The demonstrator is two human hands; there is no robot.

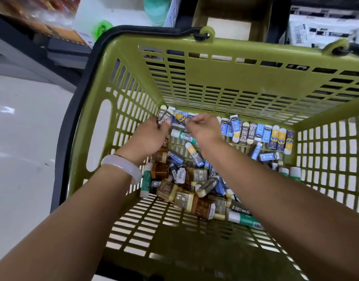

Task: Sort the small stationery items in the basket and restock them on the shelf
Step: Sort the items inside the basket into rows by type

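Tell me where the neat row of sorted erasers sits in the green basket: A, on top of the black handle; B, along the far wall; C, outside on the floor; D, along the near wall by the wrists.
B: the lined-up erasers stand side by side against the far wall of the green basket, beyond both hands, while the loose pile lies nearer.

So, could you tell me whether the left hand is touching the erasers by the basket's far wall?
Touching: the head view shows the left hand gripping erasers between its fingers.
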